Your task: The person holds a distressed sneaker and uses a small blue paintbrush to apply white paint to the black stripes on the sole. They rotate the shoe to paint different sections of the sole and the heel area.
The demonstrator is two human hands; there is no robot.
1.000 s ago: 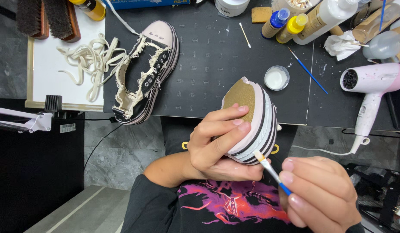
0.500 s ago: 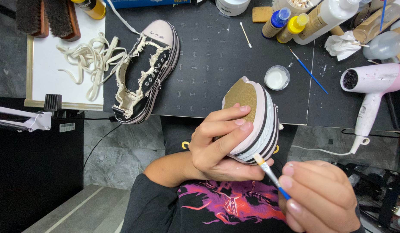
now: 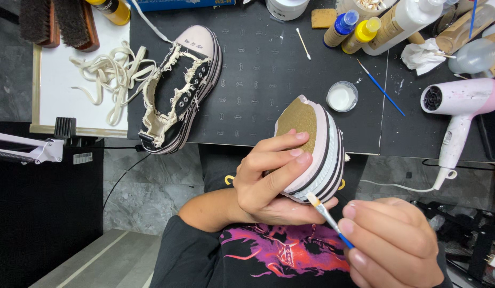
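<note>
- The left hand (image 3: 269,178) is clamped round a sneaker (image 3: 317,152) held sole-up; its fingers (image 3: 282,144) curl over the tan, grainy sole, and the palm hides the shoe's heel end.
- The sidewall just right of those fingertips is smooth white rubber with black stripes.
- The right hand (image 3: 391,242), partly cut off by the bottom edge, pinches a thin blue-handled brush (image 3: 327,216); its pale bristles touch the sidewall's lower edge.

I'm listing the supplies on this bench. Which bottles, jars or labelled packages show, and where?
Yellow bottle: top left, by the brushes.
White jar: top centre, round.
Two small bottles: top right, tan, blue and yellow caps.
Large bottle: beside them, white and tan.
Small label: left, white, on a dark surface.
</note>
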